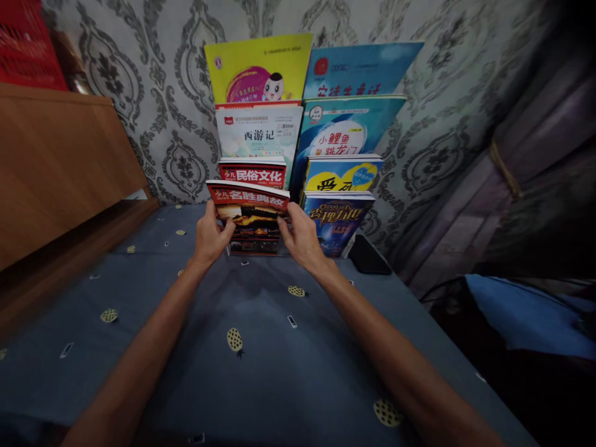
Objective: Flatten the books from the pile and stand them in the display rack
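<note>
Red-covered book (251,214) held by both hands at the front of a tiered display.
Left hand (212,234) grips its 9 o'clock edge, right hand (300,237) its 3 o'clock edge, fingers closed on the cover. It sits tilted in the lowest left slot, seemingly not fully settled. Behind, at 12 o'clock, other books (259,133) already stand in rows; a blue book (338,222) sits just beside at 3 o'clock on the grey cloth (261,366).

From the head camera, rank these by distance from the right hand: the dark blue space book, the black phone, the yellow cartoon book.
From the right hand:
1. Dark blue space book, just beside it, front right row.
2. Black phone, farther right on the cloth.
3. Yellow cartoon book, top left, back row.
</note>
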`<state>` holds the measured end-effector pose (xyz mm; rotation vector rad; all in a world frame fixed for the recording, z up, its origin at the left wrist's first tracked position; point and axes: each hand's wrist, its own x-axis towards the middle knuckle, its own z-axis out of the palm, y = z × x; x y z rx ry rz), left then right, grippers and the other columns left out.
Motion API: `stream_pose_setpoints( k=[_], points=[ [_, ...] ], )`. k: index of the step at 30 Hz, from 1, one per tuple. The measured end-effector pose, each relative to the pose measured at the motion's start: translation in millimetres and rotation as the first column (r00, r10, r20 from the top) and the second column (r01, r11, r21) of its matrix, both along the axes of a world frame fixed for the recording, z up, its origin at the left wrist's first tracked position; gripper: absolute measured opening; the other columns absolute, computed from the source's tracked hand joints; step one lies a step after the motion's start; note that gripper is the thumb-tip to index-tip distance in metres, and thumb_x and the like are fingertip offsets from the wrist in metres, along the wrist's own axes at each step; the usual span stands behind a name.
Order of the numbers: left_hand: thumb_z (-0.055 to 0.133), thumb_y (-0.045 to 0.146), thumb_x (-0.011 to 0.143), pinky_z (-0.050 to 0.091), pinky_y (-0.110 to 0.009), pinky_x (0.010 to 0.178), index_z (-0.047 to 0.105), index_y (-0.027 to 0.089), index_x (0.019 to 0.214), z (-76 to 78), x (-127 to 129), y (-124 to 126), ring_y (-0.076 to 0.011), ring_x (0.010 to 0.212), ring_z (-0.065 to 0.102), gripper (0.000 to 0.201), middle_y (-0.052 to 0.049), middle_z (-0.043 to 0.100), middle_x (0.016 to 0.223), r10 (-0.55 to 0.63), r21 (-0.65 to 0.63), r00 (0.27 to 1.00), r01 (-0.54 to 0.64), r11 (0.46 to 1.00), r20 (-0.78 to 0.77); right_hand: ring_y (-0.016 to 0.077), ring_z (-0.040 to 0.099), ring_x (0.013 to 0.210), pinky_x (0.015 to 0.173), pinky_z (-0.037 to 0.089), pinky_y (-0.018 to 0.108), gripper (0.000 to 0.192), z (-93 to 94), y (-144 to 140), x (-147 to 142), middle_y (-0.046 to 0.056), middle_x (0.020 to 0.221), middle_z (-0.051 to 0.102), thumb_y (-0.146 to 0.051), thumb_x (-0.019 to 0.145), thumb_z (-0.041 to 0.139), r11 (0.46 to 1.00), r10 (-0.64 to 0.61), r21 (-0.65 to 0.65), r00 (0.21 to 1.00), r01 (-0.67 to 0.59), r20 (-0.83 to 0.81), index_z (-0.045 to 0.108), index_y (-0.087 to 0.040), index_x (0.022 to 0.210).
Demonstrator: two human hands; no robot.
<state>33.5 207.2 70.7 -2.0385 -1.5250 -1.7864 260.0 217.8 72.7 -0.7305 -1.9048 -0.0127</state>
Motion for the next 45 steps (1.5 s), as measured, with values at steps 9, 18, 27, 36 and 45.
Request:
stream_pose_setpoints(
  k=[9, 18, 27, 36, 45],
  points=[
    [0.062, 0.019, 0.079, 0.044, -0.026, 0.06, 0.057, 0.02, 0.103, 1.2, 10.9, -5.3, -0.0123, 0.054, 0.052, 0.025, 0.003, 0.059, 0.073, 0.083, -0.002, 0.996, -0.083, 0.997, -0.023, 0.0254, 0.061, 0.093, 0.083, 0.054, 0.045, 0.017, -5.4, 8.8, 2.9, 0.008, 0.101, 0.063, -0.021, 0.098, 0.043, 1.0, -0.006, -0.004, 0.998, 0.006, -0.062, 0.051, -0.024, 0.113],
    [0.061, 0.018, 0.077, 0.043, -0.026, 0.058, 0.055, 0.021, 0.098, 0.0, 7.0, -0.9, -0.0118, 0.052, 0.049, 0.022, 0.004, 0.059, 0.069, 0.073, -0.013, 0.997, -0.073, 0.997, -0.026, 0.0245, 0.061, 0.09, 0.08, 0.054, 0.044, 0.016, -7.1, 10.6, 3.0, 0.008, 0.1, 0.064, -0.022, 0.097, 0.044, 0.999, 0.021, -0.042, 0.999, -0.022, -0.031, 0.052, -0.023, 0.111],
    [0.059, 0.019, 0.079, 0.042, -0.025, 0.057, 0.056, 0.02, 0.102, -0.5, 4.9, 1.7, -0.0123, 0.059, 0.055, 0.023, 0.001, 0.064, 0.077, 0.062, -0.026, 0.997, -0.063, 0.998, -0.055, 0.0255, 0.061, 0.09, 0.081, 0.053, 0.045, 0.015, -4.2, 10.2, 3.2, 0.008, 0.096, 0.063, -0.026, 0.097, 0.042, 0.996, 0.033, -0.078, 0.998, -0.036, -0.044, 0.054, -0.024, 0.106],
    [0.057, 0.022, 0.08, 0.047, -0.026, 0.063, 0.055, 0.019, 0.107, -2.7, 1.1, 4.6, -0.0159, 0.072, 0.064, 0.028, -0.001, 0.066, 0.082, 0.04, -0.038, 0.996, -0.043, 0.998, -0.075, 0.0256, 0.062, 0.095, 0.083, 0.054, 0.046, 0.018, -4.9, 10.8, 3.2, 0.008, 0.103, 0.065, -0.021, 0.096, 0.042, 0.994, 0.049, -0.094, 0.998, -0.053, -0.047, 0.055, -0.023, 0.109],
    [0.057, 0.024, 0.079, 0.051, -0.028, 0.067, 0.055, 0.018, 0.105, -5.8, -1.3, 9.1, -0.0189, 0.079, 0.066, 0.027, -0.004, 0.069, 0.091, 0.064, -0.033, 0.993, -0.068, 0.997, -0.104, 0.0262, 0.063, 0.1, 0.086, 0.053, 0.045, 0.023, -8.0, 14.7, 2.3, 0.01, 0.109, 0.066, -0.02, 0.095, 0.041, 0.996, 0.028, -0.088, 0.999, -0.03, -0.028, 0.054, -0.022, 0.114]
  ],
)
